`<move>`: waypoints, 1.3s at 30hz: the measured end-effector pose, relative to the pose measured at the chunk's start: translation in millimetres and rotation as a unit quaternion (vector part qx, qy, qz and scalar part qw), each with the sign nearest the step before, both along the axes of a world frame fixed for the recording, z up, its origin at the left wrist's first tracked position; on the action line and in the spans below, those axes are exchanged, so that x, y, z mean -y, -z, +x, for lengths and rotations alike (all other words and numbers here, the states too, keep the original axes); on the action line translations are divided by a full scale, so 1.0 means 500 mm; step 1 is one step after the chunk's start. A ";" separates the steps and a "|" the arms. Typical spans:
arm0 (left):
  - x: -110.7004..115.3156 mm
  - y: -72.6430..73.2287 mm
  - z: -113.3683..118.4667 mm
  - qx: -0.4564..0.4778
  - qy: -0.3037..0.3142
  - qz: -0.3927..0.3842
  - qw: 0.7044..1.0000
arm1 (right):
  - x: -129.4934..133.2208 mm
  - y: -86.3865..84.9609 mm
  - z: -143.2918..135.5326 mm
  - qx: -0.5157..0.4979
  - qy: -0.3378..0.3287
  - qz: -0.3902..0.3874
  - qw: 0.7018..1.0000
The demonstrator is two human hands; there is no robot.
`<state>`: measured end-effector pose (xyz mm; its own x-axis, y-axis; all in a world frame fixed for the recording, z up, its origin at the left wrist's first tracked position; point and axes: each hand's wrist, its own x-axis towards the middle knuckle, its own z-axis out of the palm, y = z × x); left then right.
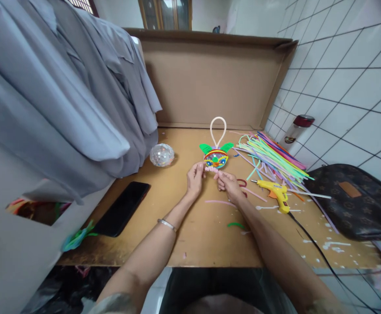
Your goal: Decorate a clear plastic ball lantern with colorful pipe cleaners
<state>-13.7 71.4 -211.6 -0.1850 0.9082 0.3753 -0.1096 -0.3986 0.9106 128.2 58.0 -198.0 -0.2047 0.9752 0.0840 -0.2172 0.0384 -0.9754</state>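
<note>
Between my two hands stretches a short pink pipe cleaner (pixel 211 169), bent into a wavy shape. My left hand (pixel 195 178) pinches its left end, and my right hand (pixel 228 184) pinches the right end. Just beyond them sits a colourful round ornament (pixel 216 159) with green leaf-like ears, a face of coloured pipe cleaners and a white loop on top. Red-handled scissors (pixel 243 184) lie partly hidden behind my right hand. A straight pink pipe cleaner (pixel 219 201) rests on the table below my hands, and a short green piece (pixel 235 225) lies closer to me.
A yellow glue gun (pixel 277 194) with a black cord lies right of my hands. Behind it are a pile of pipe cleaners (pixel 272 152), a dark bag (pixel 350 200) and a bottle (pixel 297 131). Leftward are a clear faceted ball (pixel 162 155) and a black phone (pixel 123 209).
</note>
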 end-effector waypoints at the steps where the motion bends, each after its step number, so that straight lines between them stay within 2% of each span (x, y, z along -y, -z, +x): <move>1: 0.001 -0.001 0.001 0.005 0.011 0.000 1.000 | 0.001 0.005 0.001 0.002 0.006 -0.001 1.000; 5: 0.007 -0.009 0.009 0.006 0.040 -0.002 0.999 | 0.001 0.012 0.004 0.016 0.027 -0.001 1.000; 9: 0.009 -0.015 0.011 -0.027 0.046 -0.005 0.999 | 0.002 0.013 0.002 0.029 0.018 0.004 0.999; 15: -0.001 -0.012 0.007 -0.072 0.004 -0.013 0.997 | 0.007 0.010 0.001 0.066 0.030 0.032 0.997; 20: -0.004 -0.011 0.012 -0.090 0.004 -0.021 0.996 | 0.004 0.015 0.000 0.087 0.060 0.041 0.994; 27: -0.005 -0.011 0.012 -0.024 0.046 -0.040 0.998 | -0.003 0.015 0.005 0.114 0.073 0.044 0.990; 30: -0.007 -0.012 0.003 -0.002 0.038 -0.027 0.999 | -0.003 0.012 0.008 0.119 0.086 0.055 0.988; 39: 0.002 -0.015 -0.012 -0.097 0.036 0.003 0.995 | 0.000 0.004 0.021 0.187 0.110 0.097 0.971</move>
<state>-19.5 70.2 -203.9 -0.0434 0.9145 0.4023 0.0405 -0.4007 0.9153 138.7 58.0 -200.2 -0.0449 0.9719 0.2313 0.1846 0.2356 -0.9542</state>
